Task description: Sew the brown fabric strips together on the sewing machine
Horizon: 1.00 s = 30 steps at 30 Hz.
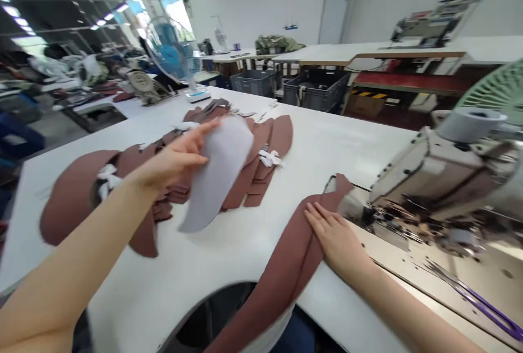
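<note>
My left hand (175,159) is raised over the white table (229,255) and holds a curved pale grey fabric piece (220,173) by its upper edge. Under it lie piles of brown cut fabric pieces (77,195), some tied with white strips. My right hand (335,236) rests flat, fingers together, on a long brown fabric piece (286,271) that runs from the table's front cut-out up toward the sewing machine (441,178) at the right.
A blue desk fan (180,59) stands at the table's far edge. Grey crates (314,89) sit on the floor behind. A green fan (498,91) shows at the right edge. Purple-handled scissors (482,301) lie beside the machine. More work tables stand beyond.
</note>
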Motion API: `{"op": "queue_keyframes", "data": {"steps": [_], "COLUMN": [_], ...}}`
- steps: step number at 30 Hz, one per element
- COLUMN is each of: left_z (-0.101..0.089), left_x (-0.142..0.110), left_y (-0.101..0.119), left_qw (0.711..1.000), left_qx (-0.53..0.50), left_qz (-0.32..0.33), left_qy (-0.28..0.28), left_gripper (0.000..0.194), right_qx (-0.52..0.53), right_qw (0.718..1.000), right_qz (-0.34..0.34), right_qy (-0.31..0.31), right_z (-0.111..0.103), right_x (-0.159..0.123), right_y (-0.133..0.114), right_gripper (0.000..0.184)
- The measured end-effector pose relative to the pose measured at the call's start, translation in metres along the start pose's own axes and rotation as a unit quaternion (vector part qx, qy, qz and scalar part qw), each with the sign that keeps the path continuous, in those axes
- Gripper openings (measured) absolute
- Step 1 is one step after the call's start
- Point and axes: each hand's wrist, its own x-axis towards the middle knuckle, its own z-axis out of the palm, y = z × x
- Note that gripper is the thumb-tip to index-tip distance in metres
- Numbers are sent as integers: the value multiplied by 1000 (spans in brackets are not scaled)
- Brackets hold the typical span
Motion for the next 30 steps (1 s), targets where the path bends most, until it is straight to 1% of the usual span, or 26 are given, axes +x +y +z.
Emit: {"op": "queue_keyframes", "data": {"steps": [1, 2, 3, 4, 5, 8, 10, 11, 12, 14, 15, 17, 19, 20, 22, 23, 24, 25, 26, 27, 28, 29, 30], "left_z": [18, 36, 56, 75, 93, 140, 162, 170, 176, 179, 176, 161, 137, 124, 101, 94, 91, 92, 97, 105, 117, 130, 144], "left_x": [7, 14, 20, 26, 30, 33, 31, 30, 31, 38, 44, 60, 75, 80, 84, 83, 79, 73, 67, 59, 52, 45, 39], "left_y": [17, 31, 44, 55, 66, 95, 114, 123, 130, 141, 143, 144, 140, 138, 138, 139, 142, 145, 149, 153, 157, 160, 163], "left_qw": [995, 982, 965, 952, 944, 914, 890, 883, 884, 895, 900, 912, 930, 940, 957, 963, 964, 960, 952, 941, 927, 913, 896], "left_qx": [-33, -48, -47, -15, 26, 105, 134, 147, 157, 167, 164, 150, 146, 148, 156, 163, 171, 181, 192, 202, 206, 204, 198], "left_qz": [60, 122, 178, 213, 237, 316, 374, 390, 391, 370, 354, 316, 269, 244, 207, 198, 199, 212, 234, 266, 307, 353, 398], "left_qy": [-70, -136, -188, -218, -230, -231, -225, -215, -203, -188, -193, -212, -206, -188, -128, -86, -39, 7, 44, 61, 54, 26, -16], "left_gripper": [69, 72, 75, 76, 75, 72, 74, 70, 65, 53, 48, 39, 33, 31, 31, 27, 21, 16, 16, 18, 19, 19, 19], "right_qx": [-3, -5, -2, 5, 16, 49, 58, 60, 59, 48, 38, 16, -1, -5, -4, 1, 6, 12, 18, 24, 31, 40, 50], "right_qw": [1000, 999, 998, 997, 995, 992, 991, 991, 990, 990, 990, 991, 993, 993, 994, 994, 994, 994, 994, 994, 994, 994, 993], "right_qz": [11, 29, 50, 67, 80, 92, 103, 111, 119, 128, 129, 126, 119, 115, 109, 106, 104, 101, 97, 93, 91, 89, 89], "right_qy": [-13, -23, -35, -45, -54, -66, -54, -47, -40, -35, -34, -30, -26, -25, -29, -34, -39, -43, -47, -49, -52, -54, -56], "right_z": [-3, -7, -10, -14, -18, -25, -26, -26, -25, -23, -21, -19, -17, -16, -15, -15, -16, -17, -18, -20, -23, -25, -28], "right_x": [-6, -11, -17, -22, -26, -34, -33, -31, -29, -23, -21, -19, -19, -19, -20, -21, -22, -23, -24, -27, -30, -34, -39], "right_y": [-7, -13, -18, -22, -25, -22, -16, -13, -10, -6, -5, -5, -6, -7, -8, -7, -7, -7, -6, -6, -6, -7, -7], "right_gripper": [58, 58, 58, 59, 61, 63, 59, 56, 54, 50, 49, 50, 52, 52, 52, 52, 53, 53, 53, 54, 54, 55, 55]}}
